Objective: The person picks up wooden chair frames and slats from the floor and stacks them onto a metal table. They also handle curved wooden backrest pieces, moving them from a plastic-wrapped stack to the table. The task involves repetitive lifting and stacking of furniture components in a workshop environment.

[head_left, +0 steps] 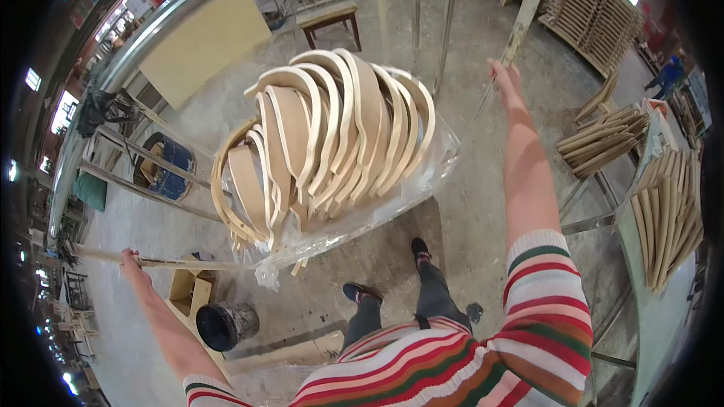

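Note:
My left hand [134, 265] is out to the far left, its fingers closed round a pale wooden bar [188, 264]. The bar's inner end reaches the plastic sheet's edge. On the other side, my right hand [507, 79] reaches far forward and grips a second wooden bar [527, 11], which slants up and away. Between my arms lies a heap of curved pale wooden pieces [351, 117], several leaning on one another. They rest on a surface wrapped in clear plastic sheet [362, 222]. My fingers are small in the picture, so their exact hold is hard to see.
Metal rails [162, 24] bend round the far left. A blue drum [172, 169] and a black bucket [219, 328] stand left. Bundled wooden sticks [667, 215] lie on a bench at right, with stacked wood [588, 15] behind. A small table [326, 15] stands ahead; a person [667, 75] is far right.

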`<act>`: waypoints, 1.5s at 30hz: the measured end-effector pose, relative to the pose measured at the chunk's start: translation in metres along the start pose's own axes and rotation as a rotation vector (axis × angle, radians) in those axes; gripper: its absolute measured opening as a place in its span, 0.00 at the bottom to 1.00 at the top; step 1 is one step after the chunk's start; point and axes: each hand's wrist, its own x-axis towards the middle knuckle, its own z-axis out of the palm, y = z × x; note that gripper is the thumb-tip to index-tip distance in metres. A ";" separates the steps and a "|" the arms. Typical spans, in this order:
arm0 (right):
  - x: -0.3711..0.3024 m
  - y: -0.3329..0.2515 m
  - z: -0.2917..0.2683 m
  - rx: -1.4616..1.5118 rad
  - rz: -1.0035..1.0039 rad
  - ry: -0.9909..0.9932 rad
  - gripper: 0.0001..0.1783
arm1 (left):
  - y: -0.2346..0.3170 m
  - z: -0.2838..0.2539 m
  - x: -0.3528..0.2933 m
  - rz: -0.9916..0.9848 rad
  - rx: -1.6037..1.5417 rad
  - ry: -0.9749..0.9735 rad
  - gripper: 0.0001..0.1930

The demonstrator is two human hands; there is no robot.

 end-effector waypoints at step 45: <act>-0.286 -0.003 -0.148 0.146 -0.028 -0.484 0.24 | 0.114 0.148 -0.574 0.574 0.073 -1.339 0.38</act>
